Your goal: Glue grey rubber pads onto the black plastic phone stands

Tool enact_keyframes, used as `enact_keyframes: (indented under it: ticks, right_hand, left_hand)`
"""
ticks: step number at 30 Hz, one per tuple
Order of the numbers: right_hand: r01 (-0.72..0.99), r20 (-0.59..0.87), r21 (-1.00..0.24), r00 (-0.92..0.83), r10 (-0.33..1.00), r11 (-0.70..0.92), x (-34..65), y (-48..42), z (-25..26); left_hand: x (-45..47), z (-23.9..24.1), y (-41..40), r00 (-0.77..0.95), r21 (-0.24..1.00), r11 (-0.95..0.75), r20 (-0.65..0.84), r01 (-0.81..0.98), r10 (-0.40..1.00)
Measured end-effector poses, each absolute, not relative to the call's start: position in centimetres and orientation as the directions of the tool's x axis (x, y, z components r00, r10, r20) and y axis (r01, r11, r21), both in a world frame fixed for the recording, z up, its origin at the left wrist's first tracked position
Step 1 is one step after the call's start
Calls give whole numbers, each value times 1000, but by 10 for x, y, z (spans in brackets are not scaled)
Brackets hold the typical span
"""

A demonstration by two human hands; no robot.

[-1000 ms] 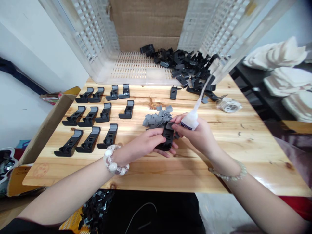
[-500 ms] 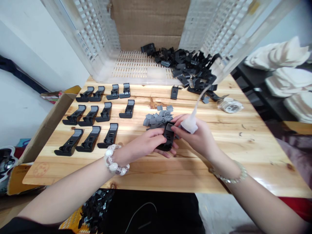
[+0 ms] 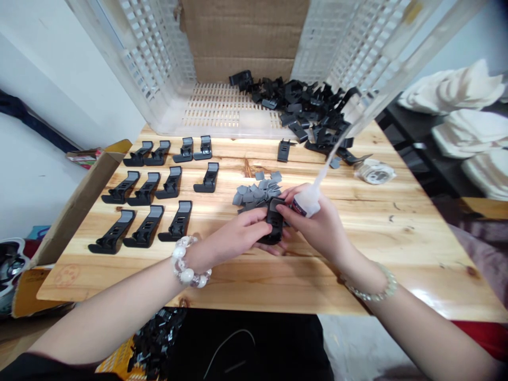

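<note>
My left hand [image 3: 244,233] is closed round a black plastic clip [image 3: 274,218] with slots in its face, held just above the table. A grey pad lies on the clip's upper end, and the thumb of my right hand [image 3: 317,222] presses there. That same hand also grips a small white glue bottle [image 3: 307,201], whose long thin nozzle points up and away. Just behind the clip is a heap of loose grey pads [image 3: 256,193]. Rows of black clips with grey pads [image 3: 145,227] stand on the left of the table.
A white plastic crate [image 3: 170,119] lies at the back with a pile of black parts [image 3: 305,103] spilling from it. One black part [image 3: 283,151] lies in front. A roll of clear tape [image 3: 375,172] is at the right. Stacked white pieces [image 3: 472,132] stand beyond the table [image 3: 397,238].
The glue bottle has tilted slightly in my right hand. My right thumb has shifted a little left over the pad, and the clip has turned slightly. The rows of clips are unchanged.
</note>
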State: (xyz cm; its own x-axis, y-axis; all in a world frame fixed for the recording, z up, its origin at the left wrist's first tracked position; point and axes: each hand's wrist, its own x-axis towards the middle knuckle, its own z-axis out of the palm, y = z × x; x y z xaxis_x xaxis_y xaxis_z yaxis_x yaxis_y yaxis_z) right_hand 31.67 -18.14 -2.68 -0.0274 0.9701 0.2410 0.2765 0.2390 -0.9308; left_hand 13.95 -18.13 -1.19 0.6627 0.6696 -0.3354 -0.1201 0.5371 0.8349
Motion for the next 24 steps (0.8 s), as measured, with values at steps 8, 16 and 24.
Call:
enact_keyframes:
  ticks: [8, 16, 24]
  right_hand:
    - [14, -42, -999, -43, 998, -42, 313, -181, -22]
    - [16, 14, -1000, -52, 999, 15, 310, -186, -18]
    - [-94, -38, -994, -137, 990, -51, 308, -189, -16]
  left_hand:
    - [141, -14, -184, 662, 916, 400, -279, -34, 696]
    - [139, -17, -184, 567, 968, 244, -230, 53, 791]
    - [139, -19, -182, 558, 871, 479, -345, -109, 754]
